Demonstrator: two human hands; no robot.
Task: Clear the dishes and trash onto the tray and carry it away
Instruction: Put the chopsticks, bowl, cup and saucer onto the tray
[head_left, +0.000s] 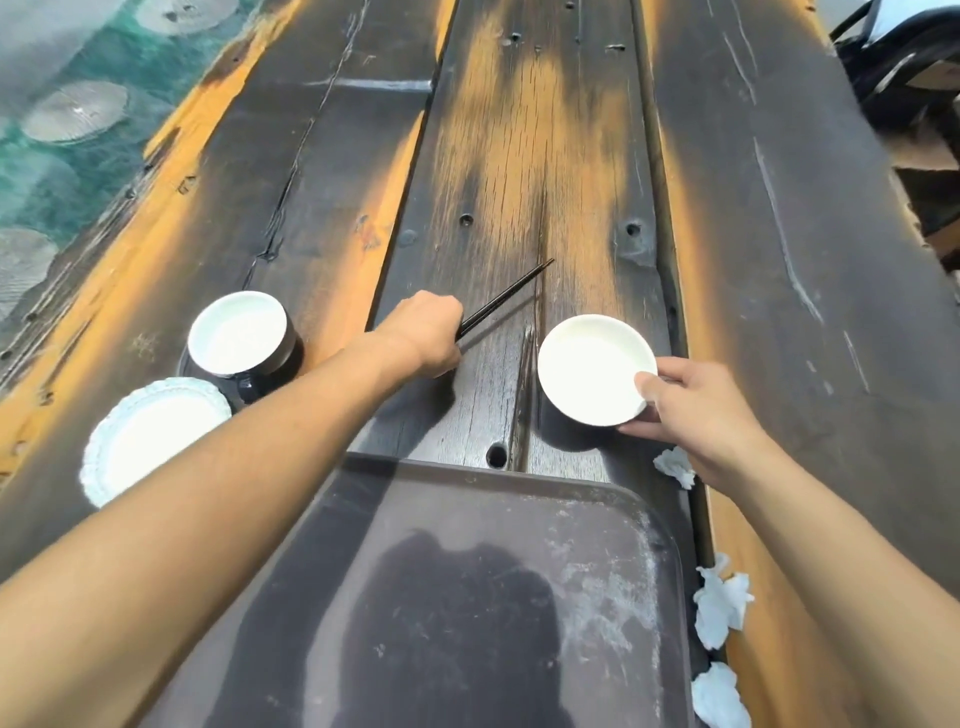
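White shallow round bowl (592, 370), empty, pinched at its rim by my right hand (698, 410) above the dark plank table (779, 260). Black chopsticks (506, 299) clenched in my left hand (421, 338). Scuffed dark plastic tray (467, 597) near me, nothing in it. White-lined dark cup (239, 335), empty, left.

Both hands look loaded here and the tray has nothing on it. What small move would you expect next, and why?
Probably both hands draw back toward the tray and set their loads on it. The left hand is closed on the black chopsticks, the right hand grips the white bowl by its rim, and the bare tray lies just nearer the person.
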